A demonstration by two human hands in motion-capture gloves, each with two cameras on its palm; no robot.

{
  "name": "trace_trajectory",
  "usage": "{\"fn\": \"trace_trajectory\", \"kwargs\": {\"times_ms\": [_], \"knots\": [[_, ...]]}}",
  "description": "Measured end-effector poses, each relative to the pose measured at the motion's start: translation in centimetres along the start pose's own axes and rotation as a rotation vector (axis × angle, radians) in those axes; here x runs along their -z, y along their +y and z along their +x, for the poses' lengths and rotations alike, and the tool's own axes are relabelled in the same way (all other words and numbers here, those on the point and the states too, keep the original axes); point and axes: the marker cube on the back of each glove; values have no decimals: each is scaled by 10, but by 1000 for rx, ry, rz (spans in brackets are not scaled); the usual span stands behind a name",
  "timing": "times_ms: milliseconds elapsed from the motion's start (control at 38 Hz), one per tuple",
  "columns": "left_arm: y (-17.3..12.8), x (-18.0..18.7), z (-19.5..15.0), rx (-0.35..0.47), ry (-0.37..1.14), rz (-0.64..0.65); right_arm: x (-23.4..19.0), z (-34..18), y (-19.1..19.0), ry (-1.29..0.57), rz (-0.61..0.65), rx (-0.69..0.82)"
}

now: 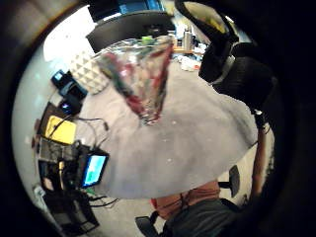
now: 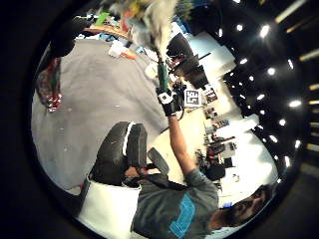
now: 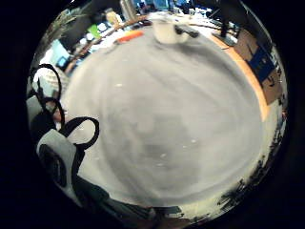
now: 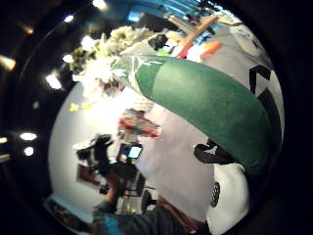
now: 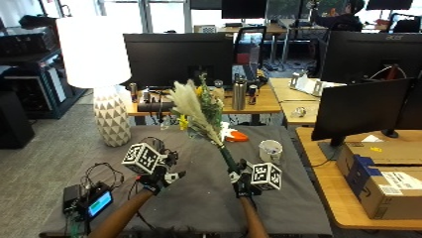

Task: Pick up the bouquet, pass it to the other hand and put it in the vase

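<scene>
Your right hand [image 5: 241, 184] is wrapped around the green-wrapped stem end of the bouquet [image 5: 201, 114], holding it up off the grey tabletop [image 5: 198, 198] with the pampas plume and blooms leaning up and toward your left. Gripping it low leaves the length of the stem above your fist free, which looks like the spot for the other hand to take. Your left hand [image 5: 155, 179] hovers beside it, apart from the stems, holding nothing, fingers loosely spread toward the bouquet as if ready to receive. In its palm view a patterned glass vase [image 1: 140, 81] stands upright on the tabletop near the patterned lamp base [image 5: 112, 119]. That is your left side, so handing over makes sense. A white cup [image 5: 270, 149] sits further back on your right.
</scene>
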Motion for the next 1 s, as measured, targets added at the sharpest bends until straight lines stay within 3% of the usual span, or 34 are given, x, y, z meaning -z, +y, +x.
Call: {"fn": "trace_trajectory", "kwargs": {"times_ms": [158, 316, 421, 527, 632, 737, 816, 1001], "knots": [[-19, -8, 23, -61, 142, -16, 1, -37, 10, -188, 17, 66], [-40, -9, 61, -148, 380, -4, -15, -86, 25, -426, -15, 194], [-55, -6, 80, -261, 522, 64, -23, -118, 40, -532, -87, 216], [-67, -4, 82, -281, 568, 115, -30, -137, 49, -585, -131, 220], [-77, 3, 88, -412, 629, 179, -42, -143, 51, -608, -135, 277], [-94, 4, 75, -495, 546, 269, -51, -150, 57, -630, -167, 263], [-100, 0, 67, -469, 590, 273, -58, -153, 59, -632, -181, 261], [-100, -6, 70, -273, 892, 192, -72, -159, 55, -680, -247, 350]]}}
